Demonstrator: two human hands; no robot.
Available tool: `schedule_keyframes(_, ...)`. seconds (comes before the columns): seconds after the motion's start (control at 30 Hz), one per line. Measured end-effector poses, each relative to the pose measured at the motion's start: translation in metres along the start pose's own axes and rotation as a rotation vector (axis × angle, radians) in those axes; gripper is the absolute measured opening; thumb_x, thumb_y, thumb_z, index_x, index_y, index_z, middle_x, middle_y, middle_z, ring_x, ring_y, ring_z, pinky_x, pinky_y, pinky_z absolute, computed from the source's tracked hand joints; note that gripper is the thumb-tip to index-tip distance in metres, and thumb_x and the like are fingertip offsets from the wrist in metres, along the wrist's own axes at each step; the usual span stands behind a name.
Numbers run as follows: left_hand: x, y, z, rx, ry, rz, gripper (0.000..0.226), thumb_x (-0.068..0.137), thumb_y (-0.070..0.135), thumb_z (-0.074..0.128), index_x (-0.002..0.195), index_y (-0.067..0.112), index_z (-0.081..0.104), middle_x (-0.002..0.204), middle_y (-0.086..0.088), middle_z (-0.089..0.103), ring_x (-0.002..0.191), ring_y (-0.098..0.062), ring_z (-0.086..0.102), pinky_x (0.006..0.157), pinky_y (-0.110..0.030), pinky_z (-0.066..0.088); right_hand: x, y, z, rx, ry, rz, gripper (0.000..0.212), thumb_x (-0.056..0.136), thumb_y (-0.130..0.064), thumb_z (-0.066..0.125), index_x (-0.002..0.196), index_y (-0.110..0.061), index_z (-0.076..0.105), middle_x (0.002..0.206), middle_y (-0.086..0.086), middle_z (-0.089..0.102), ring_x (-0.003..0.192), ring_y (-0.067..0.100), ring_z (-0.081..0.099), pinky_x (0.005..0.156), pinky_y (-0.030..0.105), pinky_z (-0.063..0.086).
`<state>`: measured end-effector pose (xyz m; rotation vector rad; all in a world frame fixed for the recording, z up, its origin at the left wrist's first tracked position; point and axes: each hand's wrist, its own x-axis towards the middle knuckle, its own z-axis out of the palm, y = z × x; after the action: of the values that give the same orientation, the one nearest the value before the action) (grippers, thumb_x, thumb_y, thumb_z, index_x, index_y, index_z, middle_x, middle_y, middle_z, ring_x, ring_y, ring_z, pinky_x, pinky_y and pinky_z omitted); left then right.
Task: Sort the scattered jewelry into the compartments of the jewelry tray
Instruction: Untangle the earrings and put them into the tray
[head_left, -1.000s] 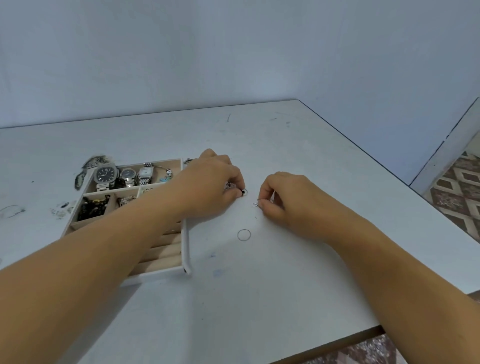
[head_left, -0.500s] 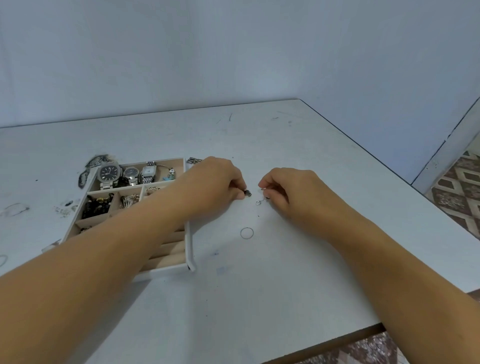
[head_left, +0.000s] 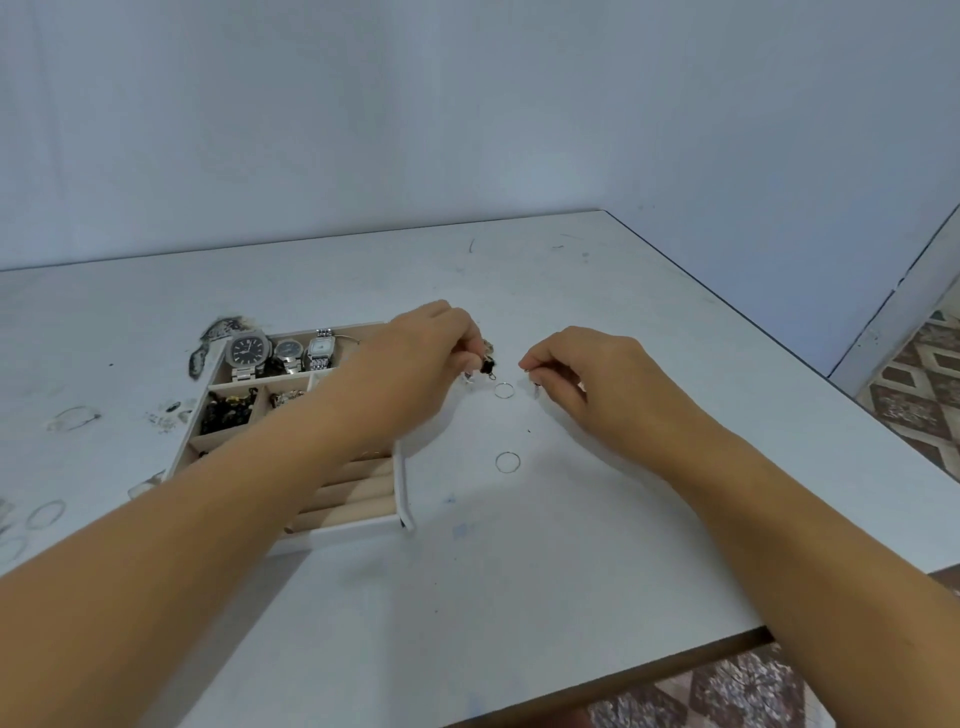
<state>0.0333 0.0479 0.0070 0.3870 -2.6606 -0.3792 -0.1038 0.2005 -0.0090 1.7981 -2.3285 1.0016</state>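
The white jewelry tray (head_left: 402, 483) lies left of centre, with three watches (head_left: 283, 351) in its far compartment, dark beads (head_left: 228, 410) below them and beige ring rolls (head_left: 353, 499) near me. My left hand (head_left: 421, 358), reaching across the tray, pinches a small dark earring piece (head_left: 487, 366) just right of the tray. My right hand (head_left: 582, 374) pinches a tiny silver piece (head_left: 535, 387). Between the hands a thin silver ring (head_left: 504, 390) lies on the table. A second thin ring (head_left: 507, 462) lies nearer me.
Loose jewelry lies left of the tray: a bracelet (head_left: 218, 332) at its far corner, a clear bangle (head_left: 72, 418), small bits (head_left: 166, 415) and thin rings (head_left: 47, 513) near the left edge. The table's right edge (head_left: 779, 332) drops to a tiled floor.
Both hands have lifted slightly and drawn apart. A thin ring now shows on the table between them. The view has shifted a little.
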Motion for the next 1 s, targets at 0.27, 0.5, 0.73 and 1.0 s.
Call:
schedule_keyframes(0.27, -0.062, -0.017, -0.044, -0.117, 0.151, -0.010, 0.016, 0.089, 0.009, 0.059, 0.089, 0.025, 0.059, 0.082, 0.010, 0.061, 0.078, -0.007, 0.061, 0.067, -0.010, 0.044, 0.007, -0.039, 0.002, 0.042, 0.000, -0.146, 0.013, 0.089, -0.013, 0.061, 0.098, -0.017, 0.069, 0.086, -0.010, 0.063, 0.072, -0.005, 0.055, 0.070, 0.006, 0.042)
schedule_keyframes(0.5, -0.097, -0.023, -0.077, -0.244, 0.251, -0.140, 0.018, 0.090, 0.013, 0.060, 0.089, 0.031, 0.060, 0.076, 0.012, 0.068, 0.075, -0.001, 0.066, 0.071, -0.010, 0.047, 0.022, -0.085, 0.014, 0.124, 0.035, -0.220, 0.013, 0.088, -0.013, 0.062, 0.098, -0.016, 0.069, 0.086, -0.010, 0.065, 0.073, 0.001, 0.058, 0.072, 0.010, 0.045)
schedule_keyframes(0.73, -0.114, -0.034, -0.086, -0.329, 0.220, -0.214, 0.018, 0.089, 0.015, 0.061, 0.088, 0.033, 0.061, 0.079, 0.010, 0.066, 0.074, -0.002, 0.065, 0.072, -0.020, 0.049, 0.031, -0.099, 0.039, 0.130, 0.021, -0.230, 0.012, 0.088, -0.016, 0.063, 0.097, -0.015, 0.070, 0.085, -0.005, 0.066, 0.074, 0.004, 0.059, 0.070, 0.014, 0.047)
schedule_keyframes(1.0, -0.104, -0.036, -0.103, -0.385, 0.309, -0.237, 0.017, 0.091, 0.010, 0.059, 0.089, 0.027, 0.062, 0.079, 0.004, 0.069, 0.067, -0.004, 0.066, 0.066, -0.013, 0.051, 0.037, -0.101, 0.045, 0.138, 0.009, -0.210, 0.012, 0.087, -0.016, 0.062, 0.097, -0.018, 0.070, 0.085, -0.008, 0.066, 0.076, 0.005, 0.059, 0.070, 0.018, 0.049)
